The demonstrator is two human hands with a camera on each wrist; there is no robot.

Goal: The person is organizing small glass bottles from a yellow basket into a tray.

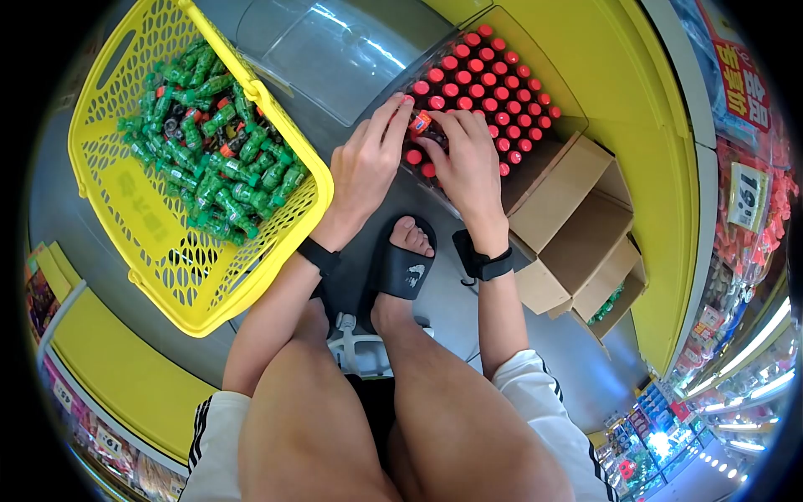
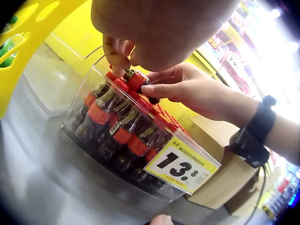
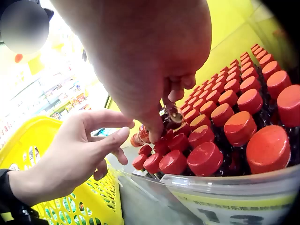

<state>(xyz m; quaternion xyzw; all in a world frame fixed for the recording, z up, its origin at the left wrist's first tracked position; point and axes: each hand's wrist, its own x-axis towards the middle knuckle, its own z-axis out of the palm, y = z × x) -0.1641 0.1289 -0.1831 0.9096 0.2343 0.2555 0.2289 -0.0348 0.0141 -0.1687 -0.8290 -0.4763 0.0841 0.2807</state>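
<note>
My right hand [image 1: 470, 159] pinches a small dark cola bottle [image 1: 424, 125] with a red label, tilted over rows of bottles. Beside it, my left hand [image 1: 365, 163] has its fingertips close to the bottle's end. The right wrist view shows the left hand's thumb and fingers relaxed and apart, around nothing. Below both hands, upright red-capped bottles [image 3: 241, 126] stand in tight rows inside a clear plastic bin [image 2: 77, 101]. In the right wrist view the held bottle's dark base [image 3: 174, 115] shows beyond the fingers, which partly hide it.
On the left stands a yellow basket [image 1: 125, 251] of small green-labelled bottles [image 1: 226, 159], some red-labelled ones among them. An open cardboard box [image 1: 560, 192] lies right of the bin. A price card [image 2: 183, 165] is on the bin's front. Yellow shelving [image 1: 669, 209] borders the right.
</note>
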